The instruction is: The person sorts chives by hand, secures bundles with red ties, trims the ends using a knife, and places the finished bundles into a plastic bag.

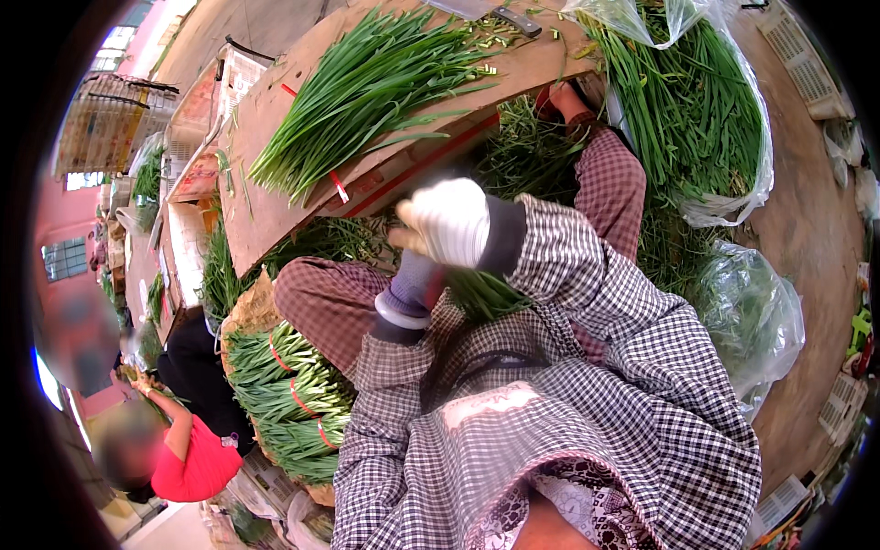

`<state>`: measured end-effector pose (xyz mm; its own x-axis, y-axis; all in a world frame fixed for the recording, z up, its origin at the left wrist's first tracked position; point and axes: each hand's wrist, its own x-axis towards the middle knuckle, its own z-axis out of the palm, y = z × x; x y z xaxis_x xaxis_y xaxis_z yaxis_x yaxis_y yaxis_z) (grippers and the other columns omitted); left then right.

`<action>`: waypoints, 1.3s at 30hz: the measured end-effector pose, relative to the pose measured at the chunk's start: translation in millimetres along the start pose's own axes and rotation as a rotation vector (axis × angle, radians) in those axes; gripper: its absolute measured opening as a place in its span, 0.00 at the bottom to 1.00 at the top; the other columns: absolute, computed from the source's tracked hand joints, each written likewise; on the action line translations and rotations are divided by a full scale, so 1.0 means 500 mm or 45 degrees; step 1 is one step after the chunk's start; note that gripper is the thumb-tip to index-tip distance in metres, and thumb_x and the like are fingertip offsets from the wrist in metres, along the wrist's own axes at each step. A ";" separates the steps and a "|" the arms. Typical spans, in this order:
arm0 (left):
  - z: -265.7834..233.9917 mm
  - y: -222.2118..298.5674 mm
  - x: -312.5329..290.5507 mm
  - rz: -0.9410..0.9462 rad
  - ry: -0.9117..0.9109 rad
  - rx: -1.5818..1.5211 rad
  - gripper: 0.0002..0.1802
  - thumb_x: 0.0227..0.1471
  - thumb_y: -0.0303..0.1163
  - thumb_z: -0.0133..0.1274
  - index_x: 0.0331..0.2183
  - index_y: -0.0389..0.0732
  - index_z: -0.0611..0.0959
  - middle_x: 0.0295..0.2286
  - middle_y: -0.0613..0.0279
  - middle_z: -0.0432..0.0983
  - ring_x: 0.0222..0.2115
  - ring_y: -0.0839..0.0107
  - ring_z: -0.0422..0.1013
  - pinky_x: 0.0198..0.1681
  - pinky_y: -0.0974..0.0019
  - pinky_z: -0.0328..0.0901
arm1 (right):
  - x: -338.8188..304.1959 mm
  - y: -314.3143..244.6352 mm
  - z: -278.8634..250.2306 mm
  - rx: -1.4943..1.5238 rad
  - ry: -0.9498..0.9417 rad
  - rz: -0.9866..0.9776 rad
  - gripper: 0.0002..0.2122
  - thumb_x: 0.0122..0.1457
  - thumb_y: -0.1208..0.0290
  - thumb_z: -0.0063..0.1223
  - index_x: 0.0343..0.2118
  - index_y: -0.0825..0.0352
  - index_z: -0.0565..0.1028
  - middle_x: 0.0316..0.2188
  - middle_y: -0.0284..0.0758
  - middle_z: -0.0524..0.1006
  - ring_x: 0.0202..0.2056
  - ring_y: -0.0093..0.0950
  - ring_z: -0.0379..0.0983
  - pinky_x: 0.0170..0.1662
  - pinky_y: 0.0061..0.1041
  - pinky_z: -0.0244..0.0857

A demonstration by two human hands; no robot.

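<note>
In a white glove with tan fingertips, my right hand point(449, 222) is raised over the lap, blurred by motion, so its grip is unclear. Just below it, my left hand point(412, 286) wears a grey-purple glove and is closed around a bunch of garlic chives point(488, 295), whose green leaves stick out under my right cuff. The right hand partly covers the left hand's fingers. Ahead on a low brown board point(261, 215) lies a big pile of garlic chives point(367, 105), with red ties point(339, 187) by its near end.
A knife point(518, 21) lies on the board's far side near cut stem bits. At right are a plastic bag of chives point(687, 119) and a clear bag point(747, 312). Tied chive bundles point(289, 403) are stacked at left. Beyond them, a person in red point(197, 458) sits working.
</note>
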<state>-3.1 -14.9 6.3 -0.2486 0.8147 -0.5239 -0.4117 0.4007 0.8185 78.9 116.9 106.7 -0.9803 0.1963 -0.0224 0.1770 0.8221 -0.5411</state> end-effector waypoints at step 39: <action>-0.227 0.337 -0.154 0.919 0.785 1.082 0.49 0.36 0.34 0.67 0.57 0.31 0.62 0.55 0.43 0.61 0.57 0.51 0.59 0.59 0.55 0.55 | 0.553 0.117 -0.003 -0.750 -0.005 -0.723 0.06 0.43 0.71 0.53 0.18 0.64 0.68 0.12 0.38 0.69 0.16 0.38 0.70 0.19 0.35 0.61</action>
<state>-153.1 -57.8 157.9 -0.6393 0.7214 0.2662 0.6187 0.2769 0.7353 -181.8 220.2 70.1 -0.9345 -0.3357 0.1188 -0.3307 0.9418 0.0597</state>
